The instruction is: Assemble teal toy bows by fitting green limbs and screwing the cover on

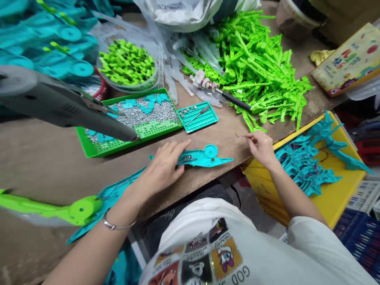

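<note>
My left hand (164, 164) lies over a long teal plastic part (204, 157), thumb on its near side and fingers on its far side, holding it against the table. Small metal pieces, perhaps springs, show in a recess of the part just past my fingers, and a round disc stands at its far edge. A bright green plastic arm (81, 209) with a round end joins the part at the left. My right hand (261, 146) is raised near the table's front edge, thumb and fingertips pinched together. Whatever they pinch is too thin and blurred to name.
A grey power tool (74, 105) juts over a green tray (130, 146) of metal bits. Beside it lies a small teal tray (198, 124) with a screwdriver. Behind are a tub of green pieces (127, 63) and a green parts heap (252, 59). A yellow crate (261, 184) stands right.
</note>
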Demonstrator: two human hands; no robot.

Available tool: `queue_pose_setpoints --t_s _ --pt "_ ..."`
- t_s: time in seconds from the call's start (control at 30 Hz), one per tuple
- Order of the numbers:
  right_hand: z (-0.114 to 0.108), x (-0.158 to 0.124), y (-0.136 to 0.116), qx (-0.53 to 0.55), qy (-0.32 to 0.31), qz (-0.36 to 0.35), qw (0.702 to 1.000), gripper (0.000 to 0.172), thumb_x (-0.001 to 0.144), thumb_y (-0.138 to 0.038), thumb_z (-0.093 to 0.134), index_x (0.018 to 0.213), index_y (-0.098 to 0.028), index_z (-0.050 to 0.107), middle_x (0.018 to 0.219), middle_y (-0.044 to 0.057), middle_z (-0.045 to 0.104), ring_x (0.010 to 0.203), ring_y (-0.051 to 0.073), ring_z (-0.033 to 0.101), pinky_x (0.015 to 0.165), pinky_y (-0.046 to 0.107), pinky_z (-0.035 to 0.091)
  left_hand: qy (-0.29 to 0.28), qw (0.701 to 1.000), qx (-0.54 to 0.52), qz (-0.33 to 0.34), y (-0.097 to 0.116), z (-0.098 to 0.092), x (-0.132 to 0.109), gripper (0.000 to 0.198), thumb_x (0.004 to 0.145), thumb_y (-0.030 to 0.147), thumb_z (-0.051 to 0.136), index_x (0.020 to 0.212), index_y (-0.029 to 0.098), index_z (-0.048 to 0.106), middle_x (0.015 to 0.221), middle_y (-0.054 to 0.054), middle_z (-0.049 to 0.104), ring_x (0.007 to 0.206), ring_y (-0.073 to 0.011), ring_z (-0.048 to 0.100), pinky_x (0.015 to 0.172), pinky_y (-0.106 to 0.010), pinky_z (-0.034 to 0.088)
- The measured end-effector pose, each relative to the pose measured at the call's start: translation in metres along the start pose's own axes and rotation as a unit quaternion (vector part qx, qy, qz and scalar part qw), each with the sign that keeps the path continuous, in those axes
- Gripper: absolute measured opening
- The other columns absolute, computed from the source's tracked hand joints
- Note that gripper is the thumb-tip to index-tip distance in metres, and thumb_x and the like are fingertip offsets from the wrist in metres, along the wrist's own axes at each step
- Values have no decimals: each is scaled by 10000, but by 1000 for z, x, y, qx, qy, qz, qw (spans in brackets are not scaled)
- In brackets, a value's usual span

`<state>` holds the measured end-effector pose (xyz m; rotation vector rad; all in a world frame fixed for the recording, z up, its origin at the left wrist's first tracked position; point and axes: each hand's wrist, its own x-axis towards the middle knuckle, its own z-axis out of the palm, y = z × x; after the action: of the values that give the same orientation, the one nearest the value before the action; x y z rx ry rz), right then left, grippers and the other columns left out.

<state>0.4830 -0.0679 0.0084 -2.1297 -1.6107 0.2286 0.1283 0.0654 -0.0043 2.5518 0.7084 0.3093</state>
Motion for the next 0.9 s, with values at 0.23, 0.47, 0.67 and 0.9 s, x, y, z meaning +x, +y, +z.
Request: queue_pose_setpoints --t_s 0.23,0.47,0.67,0.9 --pt "28 24 -17 126 156 16 979 237 977 -393 569 977 -211 721 951 70 717 827 185 655 819 338 546 -7 1000 6 23 4 7 -11 497 873 196 542 1364 259 589 1320 -132 594 1222 -335 573 1067 -537 447" --pt "46 28 -38 155 57 -60 984 200 979 -395 595 961 -257 739 958 60 763 949 205 694 951 387 543 84 994 -70 18 41 22 57 858 934 391 625 1636 199 171 1625 -203 380 1497 -359 380 1197 -564 349" --pt "22 14 -24 191 28 -42 980 233 936 -400 638 1095 -244 704 1098 59 765 1043 198 699 993 361 539 -27 981 -193 27 60 42 118 431 1049 333 369 1401 163 550 1234 -137 719 1152 -255 679 1026 -420 501" --pt "7 51 40 56 31 160 985 397 842 -360 618 1191 -171 597 1150 120 706 950 226 671 915 389 546 -44 987 -148 45 57 35 113 381 1053 346 364 1142 172 691 1047 -105 748 981 -240 696 885 -354 507"
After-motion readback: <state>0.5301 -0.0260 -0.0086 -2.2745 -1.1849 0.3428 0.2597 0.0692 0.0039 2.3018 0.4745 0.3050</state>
